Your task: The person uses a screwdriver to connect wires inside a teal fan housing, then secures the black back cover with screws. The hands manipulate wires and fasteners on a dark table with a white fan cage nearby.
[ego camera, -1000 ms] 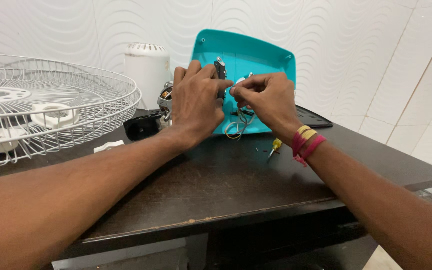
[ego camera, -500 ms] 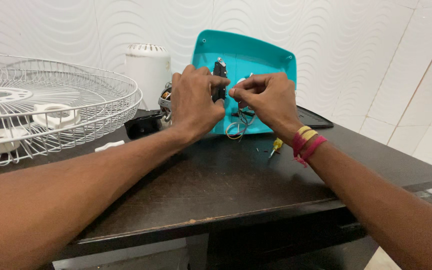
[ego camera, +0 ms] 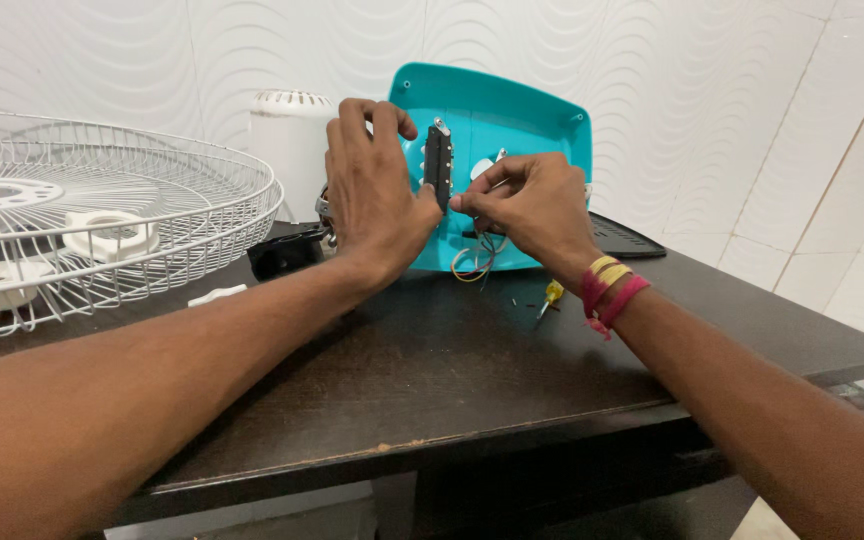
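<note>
A teal plastic fan base cover (ego camera: pixel 522 125) stands tilted upright on the dark table (ego camera: pixel 432 370). My left hand (ego camera: pixel 377 195) grips its left edge, thumb beside a narrow black switch block (ego camera: pixel 438 165) held upright in front of the cover. My right hand (ego camera: pixel 532 205) pinches the lower end of that block with fingertips. Coloured wires (ego camera: pixel 472 262) hang below the hands. My right wrist carries red and yellow bands.
A white wire fan guard (ego camera: pixel 92 215) lies on the left of the table. Behind the hands stands a white motor housing (ego camera: pixel 292 140). A small yellow-handled screwdriver (ego camera: pixel 549 297), a white plastic piece (ego camera: pixel 216 295) and a black part (ego camera: pixel 287 250) lie on the table.
Both hands have lifted slightly and the black switch block now stands more upright and plainly visible between them. The teal cover stays in place.
</note>
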